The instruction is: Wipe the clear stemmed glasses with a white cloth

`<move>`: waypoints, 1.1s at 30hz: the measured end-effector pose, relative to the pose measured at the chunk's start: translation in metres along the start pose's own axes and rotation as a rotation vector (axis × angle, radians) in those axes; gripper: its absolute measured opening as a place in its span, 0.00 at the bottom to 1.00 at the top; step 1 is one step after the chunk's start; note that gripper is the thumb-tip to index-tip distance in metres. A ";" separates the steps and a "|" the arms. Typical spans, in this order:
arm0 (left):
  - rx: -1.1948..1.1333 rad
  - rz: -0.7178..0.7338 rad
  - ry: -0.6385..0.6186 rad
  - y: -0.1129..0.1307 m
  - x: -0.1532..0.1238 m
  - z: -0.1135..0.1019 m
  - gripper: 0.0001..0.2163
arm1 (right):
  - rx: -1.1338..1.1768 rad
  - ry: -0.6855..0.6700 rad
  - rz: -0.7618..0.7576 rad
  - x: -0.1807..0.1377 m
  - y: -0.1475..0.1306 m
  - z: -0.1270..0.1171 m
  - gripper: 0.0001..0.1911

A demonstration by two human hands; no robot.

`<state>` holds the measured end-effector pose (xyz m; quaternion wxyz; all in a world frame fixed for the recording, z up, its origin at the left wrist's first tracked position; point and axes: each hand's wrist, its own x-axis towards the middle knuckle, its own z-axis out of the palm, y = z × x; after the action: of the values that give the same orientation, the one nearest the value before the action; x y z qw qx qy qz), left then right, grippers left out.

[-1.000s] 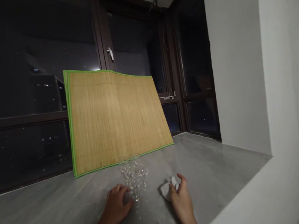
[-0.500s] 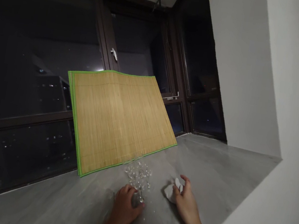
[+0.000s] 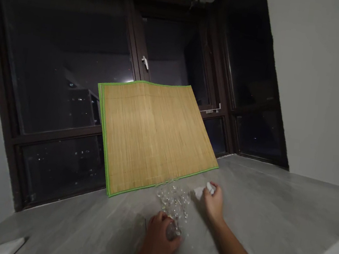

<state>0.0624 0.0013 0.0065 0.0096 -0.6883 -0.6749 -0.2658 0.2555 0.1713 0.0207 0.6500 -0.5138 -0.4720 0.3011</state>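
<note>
A clear, sparkling ornament with many small bead-like parts (image 3: 174,198) stands on the grey ledge, right below the bamboo mat. My left hand (image 3: 159,236) is curled round its clear, rounded lower end, thumb on the near side. To the right of the beads, my right hand (image 3: 214,201) pinches a crumpled white cloth or tissue (image 3: 199,192); which of the two I cannot tell. The white piece hangs out leftward, close to the beads; whether it touches them is unclear. Fingers hide part of both things.
A folded bamboo mat (image 3: 158,134) with green edging leans against the dark-framed window (image 3: 132,32) behind the ornament. The grey ledge (image 3: 258,212) runs to walls on both sides. A white object (image 3: 8,246) is partly visible at the lower left.
My right hand has moved away from me with the white piece, up toward the mat's lower edge. My left hand keeps its hold on the ornament. The whole view has shifted.
</note>
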 end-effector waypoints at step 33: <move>0.137 -0.191 -0.016 -0.001 -0.012 -0.017 0.24 | -0.058 -0.438 -0.120 -0.029 0.024 -0.010 0.25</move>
<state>0.0558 -0.0161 0.0162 0.0259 -0.6205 -0.7541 -0.2134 0.2559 0.1494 -0.0113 0.5339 -0.4257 -0.6400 0.3523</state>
